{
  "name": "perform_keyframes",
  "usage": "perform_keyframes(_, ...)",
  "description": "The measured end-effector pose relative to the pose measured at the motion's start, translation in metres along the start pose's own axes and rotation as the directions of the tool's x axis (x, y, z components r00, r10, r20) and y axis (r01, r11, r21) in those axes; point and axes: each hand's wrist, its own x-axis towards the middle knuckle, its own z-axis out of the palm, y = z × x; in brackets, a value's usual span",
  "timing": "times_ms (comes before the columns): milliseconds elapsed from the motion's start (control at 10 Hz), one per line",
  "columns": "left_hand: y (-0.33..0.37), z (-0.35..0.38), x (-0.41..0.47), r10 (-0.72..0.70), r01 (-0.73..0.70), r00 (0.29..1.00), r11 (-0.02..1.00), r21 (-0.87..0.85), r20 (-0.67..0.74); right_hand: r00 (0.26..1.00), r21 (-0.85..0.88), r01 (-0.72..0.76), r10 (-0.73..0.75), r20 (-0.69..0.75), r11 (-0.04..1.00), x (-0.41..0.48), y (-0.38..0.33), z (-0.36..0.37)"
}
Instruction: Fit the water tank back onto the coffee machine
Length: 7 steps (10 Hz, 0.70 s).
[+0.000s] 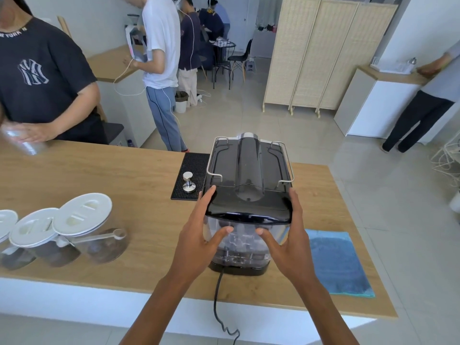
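The black coffee machine [249,170] stands on the wooden counter [124,175] with its back toward me. A clear water tank [242,245] with a glossy black lid sits against the machine's rear, above the black base. My left hand [199,237] grips the tank's left side, thumb across its clear front and fingers up along the lid edge. On the right side my right hand [288,240] mirrors that grip. The black power cord [216,295] hangs down from the base over the counter edge.
A black tamping mat [181,192] with a metal tamper [188,182] lies left of the machine. Three lidded jars [82,220] and a scoop stand at the left. A blue cloth [336,262] lies to the right. A person stands across the counter at the far left.
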Motion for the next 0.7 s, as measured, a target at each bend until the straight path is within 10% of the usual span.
perform_keyframes(700, -0.089, 0.005, -0.046, -0.153, 0.122, 0.970, 0.979, 0.165, 0.188, 0.987, -0.144, -0.154, 0.158, 0.022, 0.978, -0.043, 0.062, 0.006)
